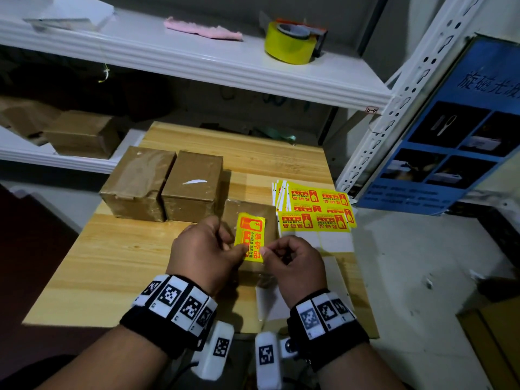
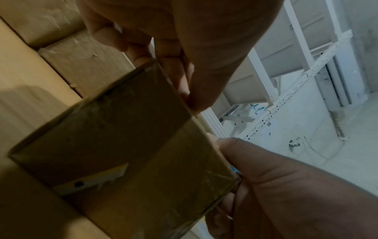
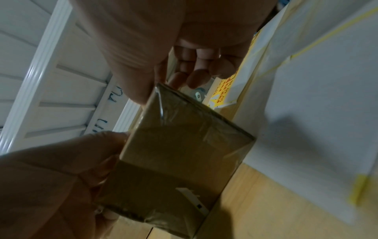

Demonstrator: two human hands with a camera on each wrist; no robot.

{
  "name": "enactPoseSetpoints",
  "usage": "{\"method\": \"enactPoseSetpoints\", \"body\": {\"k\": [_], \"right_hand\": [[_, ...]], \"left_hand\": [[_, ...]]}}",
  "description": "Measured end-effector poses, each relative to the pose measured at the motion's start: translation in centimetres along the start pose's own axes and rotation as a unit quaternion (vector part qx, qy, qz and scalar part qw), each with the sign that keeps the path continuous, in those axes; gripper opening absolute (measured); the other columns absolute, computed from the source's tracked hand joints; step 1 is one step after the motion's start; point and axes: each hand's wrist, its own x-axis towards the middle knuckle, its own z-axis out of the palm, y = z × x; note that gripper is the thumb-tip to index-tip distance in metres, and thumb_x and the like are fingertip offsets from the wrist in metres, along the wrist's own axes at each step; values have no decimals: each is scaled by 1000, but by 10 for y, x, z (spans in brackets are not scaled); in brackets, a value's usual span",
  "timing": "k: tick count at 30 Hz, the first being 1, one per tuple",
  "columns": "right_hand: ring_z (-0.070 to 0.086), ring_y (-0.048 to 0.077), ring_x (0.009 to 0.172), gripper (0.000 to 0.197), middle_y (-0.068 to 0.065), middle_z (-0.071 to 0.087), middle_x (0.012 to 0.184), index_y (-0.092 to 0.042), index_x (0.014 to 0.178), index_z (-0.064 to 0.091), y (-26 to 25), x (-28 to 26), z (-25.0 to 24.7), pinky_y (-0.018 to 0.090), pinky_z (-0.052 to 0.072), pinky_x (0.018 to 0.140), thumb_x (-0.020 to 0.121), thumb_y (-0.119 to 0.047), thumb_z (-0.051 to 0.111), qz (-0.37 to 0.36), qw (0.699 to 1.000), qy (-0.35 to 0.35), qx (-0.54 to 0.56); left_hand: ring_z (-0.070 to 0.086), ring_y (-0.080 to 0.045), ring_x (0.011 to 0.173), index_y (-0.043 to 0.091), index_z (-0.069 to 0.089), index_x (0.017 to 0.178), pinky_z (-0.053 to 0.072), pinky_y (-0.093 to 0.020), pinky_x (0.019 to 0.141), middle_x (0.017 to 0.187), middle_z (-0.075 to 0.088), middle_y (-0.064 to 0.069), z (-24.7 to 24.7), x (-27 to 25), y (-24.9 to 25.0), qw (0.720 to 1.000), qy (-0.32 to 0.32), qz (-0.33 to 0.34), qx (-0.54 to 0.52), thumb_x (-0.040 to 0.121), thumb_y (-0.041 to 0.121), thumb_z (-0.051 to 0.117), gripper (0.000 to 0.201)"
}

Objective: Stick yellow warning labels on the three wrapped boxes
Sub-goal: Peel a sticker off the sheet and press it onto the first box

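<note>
Two brown wrapped boxes (image 1: 135, 181) (image 1: 194, 184) stand side by side at the back left of the wooden table (image 1: 112, 263). A third wrapped box (image 1: 253, 213) sits nearer, just in front of my hands. Over its top I hold one yellow warning label (image 1: 250, 235) with red print. My left hand (image 1: 235, 244) pinches the label's lower left edge, and my right hand (image 1: 266, 250) pinches its lower right corner. The left wrist view shows this box (image 2: 126, 145) from the side and the right wrist view shows the same box (image 3: 184, 145); the label is hidden in both.
Sheets of yellow labels (image 1: 315, 209) lie fanned to the right of the near box, with bare white backing sheets (image 1: 334, 240) in front of them. A yellow tape roll (image 1: 291, 42) and pink cloth (image 1: 202, 29) sit on the shelf above. A white shelf upright (image 1: 408, 88) stands at right.
</note>
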Motion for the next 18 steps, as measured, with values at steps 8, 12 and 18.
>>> {"method": "enactPoseSetpoints", "body": {"k": [8,12,18], "right_hand": [[60,0,94,32,-10,59,102,-31,83,63,0,-4,2,27,54,78,67,-57,73,-34,999,5,-3],[64,1,107,44,-15,66,116,-39,106,57,1,-5,3,41,60,86,68,-46,78,9,997,-41,70],[69,8,103,38,-10,71,113,-42,110,55,-4,-4,2,45,59,89,80,-27,74,-17,996,-63,68]], "left_hand": [[60,-9,104,30,54,119,57,-39,88,119,61,1,7,5,-18,980,-14,-74,-186,73,40,87,58],[64,-8,112,18,55,132,56,-31,91,121,67,8,9,9,-21,980,-51,-45,-185,73,27,89,69],[65,-3,106,26,56,121,57,-29,89,120,66,8,8,12,-24,979,-62,-20,-195,74,20,88,57]]}}
